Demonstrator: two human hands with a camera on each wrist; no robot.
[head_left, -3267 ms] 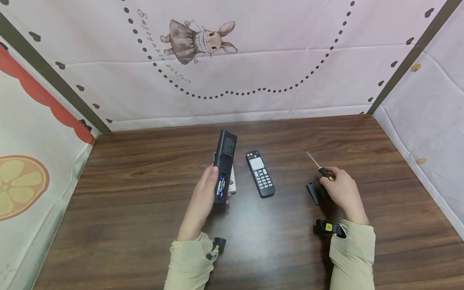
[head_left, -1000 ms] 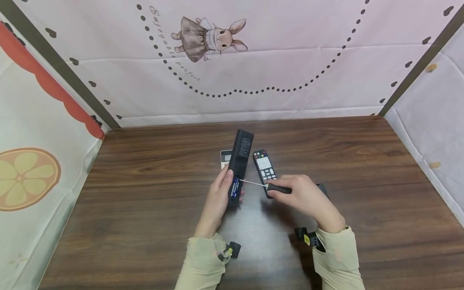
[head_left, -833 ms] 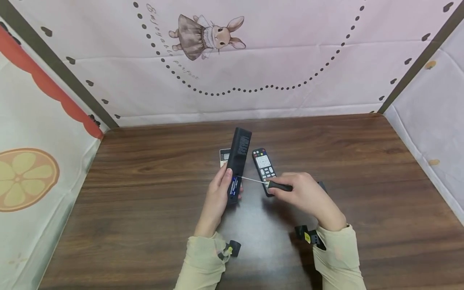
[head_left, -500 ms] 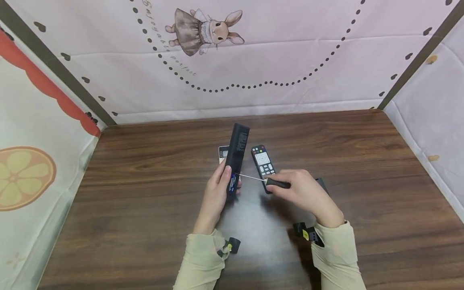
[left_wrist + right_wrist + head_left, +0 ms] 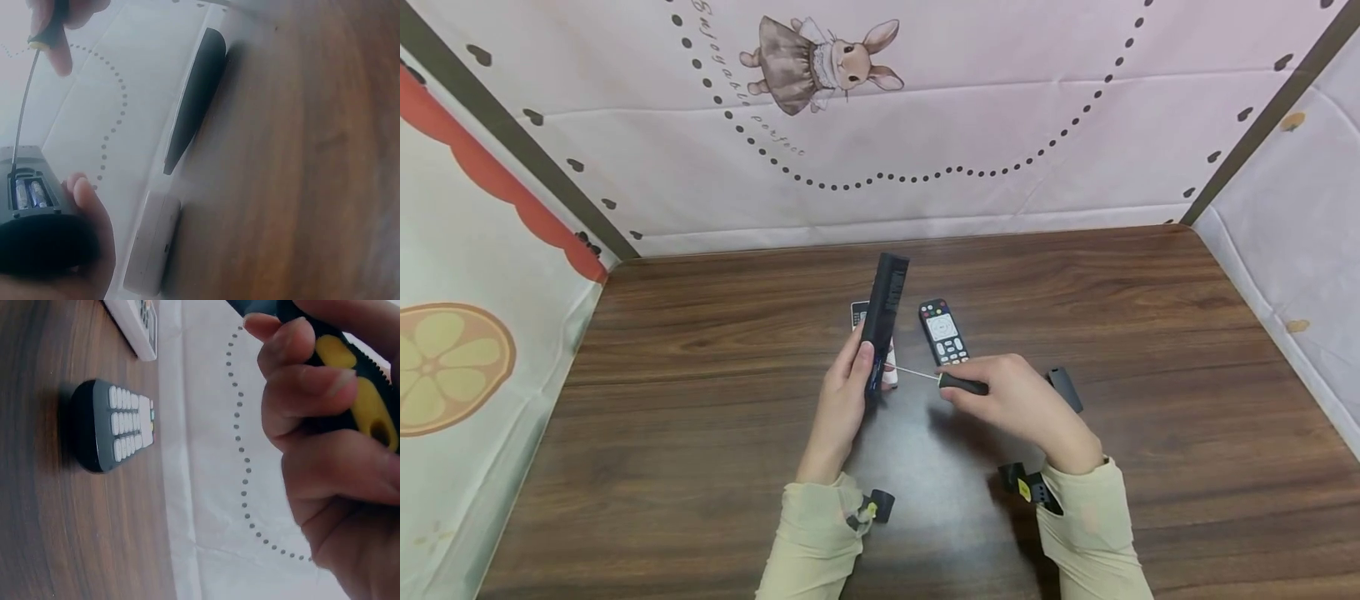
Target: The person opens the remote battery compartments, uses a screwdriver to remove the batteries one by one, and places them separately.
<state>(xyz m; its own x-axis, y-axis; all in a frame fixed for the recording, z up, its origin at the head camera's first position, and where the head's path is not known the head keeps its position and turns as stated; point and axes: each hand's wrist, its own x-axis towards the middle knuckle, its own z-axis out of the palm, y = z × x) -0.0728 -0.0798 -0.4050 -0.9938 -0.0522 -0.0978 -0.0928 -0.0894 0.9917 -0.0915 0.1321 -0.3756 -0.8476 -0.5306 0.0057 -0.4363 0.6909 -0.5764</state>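
My left hand (image 5: 841,400) grips a black remote control (image 5: 886,308) with its back turned up. Its battery compartment is uncovered, and batteries (image 5: 31,194) lie inside in the left wrist view. My right hand (image 5: 1022,404) holds a screwdriver (image 5: 964,384) by its black and yellow handle. The thin shaft points left, and in the left wrist view its tip meets the end of the compartment beside the batteries. A second black remote (image 5: 942,332) with white buttons lies face up between the hands, its lower end hidden by the right hand.
A white device with a small screen (image 5: 859,312) lies partly hidden behind the held remote. To the right of the right hand is a small black cover (image 5: 1064,389). The wooden table (image 5: 700,375) ends at a printed cloth backdrop (image 5: 970,125).
The right hand brought the screwdriver from the right side over to the held remote. Over the last half second the remote has turned slightly and the right hand has shifted a little left.
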